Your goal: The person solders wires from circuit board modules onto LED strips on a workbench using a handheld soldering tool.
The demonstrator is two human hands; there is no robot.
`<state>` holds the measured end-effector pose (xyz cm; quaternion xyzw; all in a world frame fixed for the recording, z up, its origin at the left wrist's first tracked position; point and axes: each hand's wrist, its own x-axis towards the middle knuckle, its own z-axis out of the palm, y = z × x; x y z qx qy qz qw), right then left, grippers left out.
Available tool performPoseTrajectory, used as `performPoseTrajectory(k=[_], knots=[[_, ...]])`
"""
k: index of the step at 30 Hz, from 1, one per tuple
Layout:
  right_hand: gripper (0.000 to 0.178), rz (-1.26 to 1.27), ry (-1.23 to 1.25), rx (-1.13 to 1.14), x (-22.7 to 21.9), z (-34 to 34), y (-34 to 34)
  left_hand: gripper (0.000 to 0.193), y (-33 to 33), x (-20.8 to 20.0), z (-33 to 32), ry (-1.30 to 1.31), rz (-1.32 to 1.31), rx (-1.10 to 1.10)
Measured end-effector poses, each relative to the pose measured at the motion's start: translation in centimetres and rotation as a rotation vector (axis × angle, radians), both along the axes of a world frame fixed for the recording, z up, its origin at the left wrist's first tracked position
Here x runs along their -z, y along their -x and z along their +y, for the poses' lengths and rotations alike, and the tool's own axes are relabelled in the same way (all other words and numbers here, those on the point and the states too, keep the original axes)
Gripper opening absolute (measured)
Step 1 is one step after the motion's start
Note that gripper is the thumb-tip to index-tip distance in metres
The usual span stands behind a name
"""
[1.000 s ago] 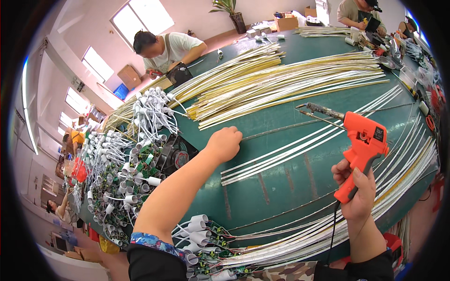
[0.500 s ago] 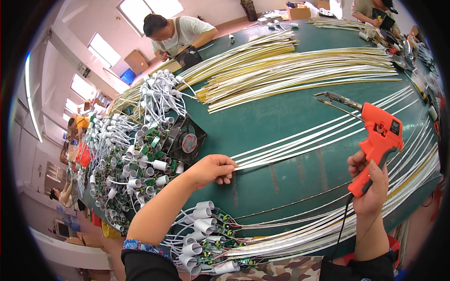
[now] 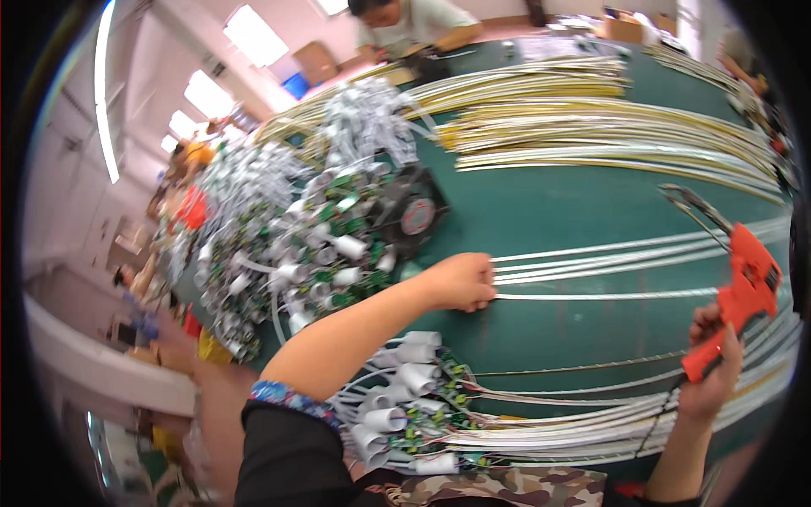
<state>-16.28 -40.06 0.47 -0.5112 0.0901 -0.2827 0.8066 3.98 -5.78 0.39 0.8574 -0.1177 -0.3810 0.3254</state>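
My left hand (image 3: pixel 463 280) is closed at the left ends of several thin white strips, its fingertips pinched on the nearest white strip (image 3: pixel 591 296). That strip runs rightward, apart from the other white strips (image 3: pixel 583 255) lying just beyond it. In my right hand (image 3: pixel 714 372) is an orange-red soldering gun (image 3: pixel 750 270), gripped by its handle, metal tip pointing up and left. A dark cord hangs from the handle. Closer to me lie white cylindrical housings (image 3: pixel 416 378) with small green circuit boards (image 3: pixel 456 395), wired to more white strips (image 3: pixel 574 439).
A large pile of white housings and green boards (image 3: pixel 291 270) covers the table's left side. Beside it stands a black fan (image 3: pixel 412 211). Bundles of yellow and white strips (image 3: pixel 591 135) lie across the far side of the green table (image 3: pixel 557 198). A co-worker (image 3: pixel 422 29) sits opposite.
The view has turned, so the scene sits farther right. The strip at my left hand now lies apart from the others. The soldering gun remains in my right hand.
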Motion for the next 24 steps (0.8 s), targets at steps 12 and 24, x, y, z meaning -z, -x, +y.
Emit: performPoseTrajectory(k=[12, 24], knots=[[0.042, -0.046, 0.004, -0.143, 1.8, -1.0, 0.0, 0.029, 2.5, -2.4, 2.7, -0.136, -0.437, 0.138], [0.063, -0.120, 0.070, -0.113, 0.9, -0.1, 0.5, 0.017, 5.1, -6.4, 18.3, -0.757, -1.297, 0.338]])
